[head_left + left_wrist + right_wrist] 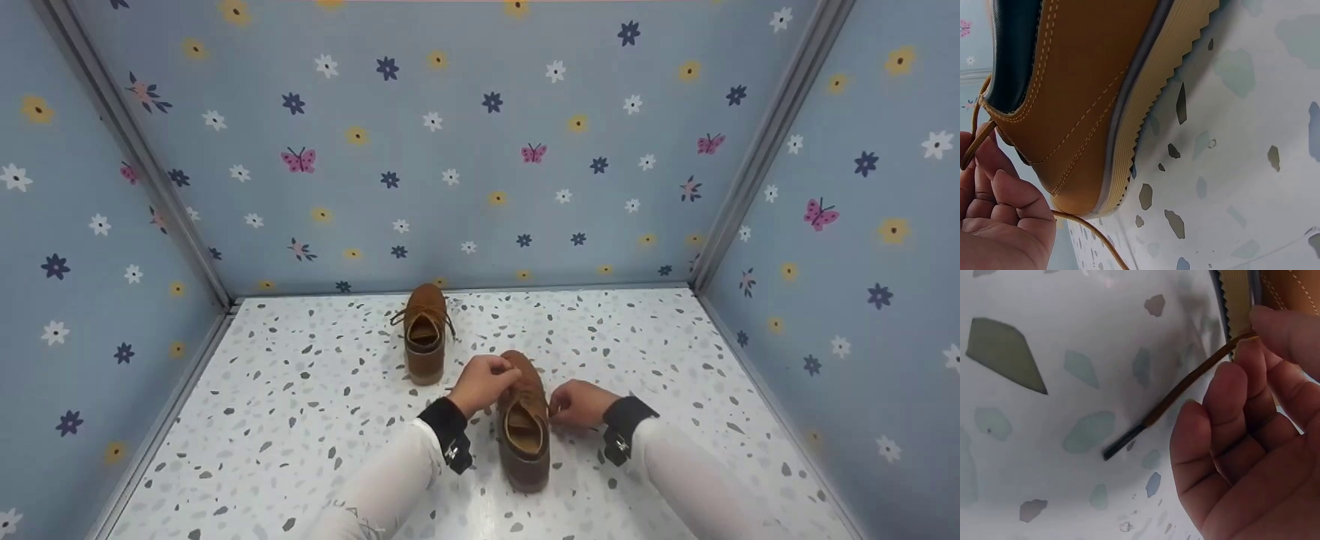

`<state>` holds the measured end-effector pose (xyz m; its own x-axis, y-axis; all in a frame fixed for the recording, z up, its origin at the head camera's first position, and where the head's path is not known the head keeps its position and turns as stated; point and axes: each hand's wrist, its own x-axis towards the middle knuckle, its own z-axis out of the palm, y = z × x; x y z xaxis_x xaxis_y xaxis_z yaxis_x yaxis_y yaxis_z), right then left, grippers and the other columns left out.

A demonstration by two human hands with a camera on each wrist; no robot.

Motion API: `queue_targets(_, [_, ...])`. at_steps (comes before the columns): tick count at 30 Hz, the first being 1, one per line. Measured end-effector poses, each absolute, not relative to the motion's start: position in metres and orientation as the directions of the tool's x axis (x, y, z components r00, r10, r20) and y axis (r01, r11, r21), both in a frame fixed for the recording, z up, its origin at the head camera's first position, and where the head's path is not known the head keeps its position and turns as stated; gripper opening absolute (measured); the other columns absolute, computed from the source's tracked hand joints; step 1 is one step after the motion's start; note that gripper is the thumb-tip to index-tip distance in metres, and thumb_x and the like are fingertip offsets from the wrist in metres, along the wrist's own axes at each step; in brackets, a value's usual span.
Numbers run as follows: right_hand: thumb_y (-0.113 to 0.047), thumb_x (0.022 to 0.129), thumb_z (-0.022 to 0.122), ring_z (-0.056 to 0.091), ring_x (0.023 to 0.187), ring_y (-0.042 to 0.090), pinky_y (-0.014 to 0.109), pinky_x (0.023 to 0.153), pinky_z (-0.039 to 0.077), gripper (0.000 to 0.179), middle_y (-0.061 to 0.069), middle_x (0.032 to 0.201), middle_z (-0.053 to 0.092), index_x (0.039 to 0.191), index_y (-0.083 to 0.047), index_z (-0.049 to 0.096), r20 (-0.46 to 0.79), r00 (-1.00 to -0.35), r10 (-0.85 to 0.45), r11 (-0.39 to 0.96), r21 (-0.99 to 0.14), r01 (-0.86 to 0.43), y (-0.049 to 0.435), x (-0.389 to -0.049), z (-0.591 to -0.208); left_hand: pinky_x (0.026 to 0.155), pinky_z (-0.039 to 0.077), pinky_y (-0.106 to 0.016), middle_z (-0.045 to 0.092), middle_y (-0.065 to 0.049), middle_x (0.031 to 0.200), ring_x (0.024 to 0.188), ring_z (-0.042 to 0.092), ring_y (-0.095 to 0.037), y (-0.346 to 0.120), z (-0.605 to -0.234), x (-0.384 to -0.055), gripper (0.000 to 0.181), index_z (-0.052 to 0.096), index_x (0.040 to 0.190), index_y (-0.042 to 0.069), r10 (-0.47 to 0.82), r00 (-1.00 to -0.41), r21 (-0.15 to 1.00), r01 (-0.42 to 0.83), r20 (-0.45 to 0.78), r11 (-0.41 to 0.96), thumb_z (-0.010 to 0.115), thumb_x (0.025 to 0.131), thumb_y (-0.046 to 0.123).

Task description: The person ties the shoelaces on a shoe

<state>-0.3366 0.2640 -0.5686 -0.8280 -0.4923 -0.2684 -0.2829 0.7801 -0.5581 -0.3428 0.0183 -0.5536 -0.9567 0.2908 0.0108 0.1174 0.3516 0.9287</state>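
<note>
A brown lace-up shoe [523, 435] stands on the floor between my hands, toe pointing away. My left hand [486, 382] is at its laces on the left side; in the left wrist view its fingers pinch a loop of brown shoelace [980, 143] by the shoe's opening. On the other side, my right hand [581, 403] pinches a lace [1196, 374] between thumb and forefinger, and the dark tip hangs free below. A second brown shoe [425, 360] stands farther off to the left, with its lace ends spread to both sides.
The speckled white floor [315, 420] lies between a patterned blue back wall [450, 217], a left side wall [75, 315] and a right side wall [847, 262]. Metal posts [720, 247] run up the corners. The farther shoe's toe is close to the back wall.
</note>
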Motion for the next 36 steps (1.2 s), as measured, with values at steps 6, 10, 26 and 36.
queue_targets(6, [-0.012, 0.092, 0.074, 0.06, 0.075, 0.011, 0.034, 0.075, 0.052, 0.005, -0.001, 0.082, 0.074, 0.089, -0.008, 0.076, -0.253, -0.83, -0.498, 0.782, -0.545, -0.304, 0.266, -0.336, -0.57, 0.059, 0.048, -0.022, 0.066, 0.005, 0.076, 0.064, 0.058, -0.006, 0.018, -0.555, -0.343, 0.019, 0.075, 0.091, 0.005, 0.282, -0.959, 0.931, 0.114, 0.013, 0.346, 0.072, 0.097, 0.022])
queue_targets(10, [-0.015, 0.092, 0.076, 0.058, 0.075, 0.011, 0.031, 0.074, 0.049, 0.007, -0.001, 0.082, 0.072, 0.089, -0.009, 0.076, -0.251, -0.844, -0.474, 0.797, -0.53, -0.29, 0.268, -0.339, -0.562, 0.068, 0.051, -0.023, 0.073, -0.004, 0.083, 0.067, 0.061, -0.007, 0.016, -0.554, -0.344, 0.019, 0.076, 0.093, 0.003, 0.299, -0.954, 0.927, 0.136, 0.027, 0.35, 0.071, 0.098, 0.021])
queue_targets(26, [-0.015, 0.098, 0.069, 0.058, 0.069, 0.008, 0.028, 0.067, 0.05, 0.01, 0.002, 0.081, 0.071, 0.093, -0.008, 0.073, -0.15, -0.864, -0.48, 0.753, -0.575, -0.319, 0.276, -0.347, -0.518, 0.08, 0.056, -0.03, 0.079, -0.009, 0.098, 0.085, 0.069, -0.01, 0.014, -0.553, -0.346, 0.016, 0.078, 0.096, 0.006, 0.301, -0.952, 0.894, 0.187, 0.062, 0.407, 0.074, 0.096, 0.021])
queue_targets(36, [-0.021, 0.102, 0.066, 0.064, 0.073, 0.009, 0.026, 0.071, 0.054, 0.014, 0.003, 0.085, 0.074, 0.098, -0.011, 0.075, -0.124, -0.879, -0.46, 0.707, -0.65, -0.278, 0.276, -0.346, -0.496, 0.071, 0.051, -0.024, 0.079, -0.007, 0.095, 0.078, 0.065, -0.007, 0.013, -0.549, -0.344, 0.014, 0.079, 0.094, 0.008, 0.309, -0.95, 0.899, 0.171, 0.043, 0.403, 0.072, 0.096, 0.02])
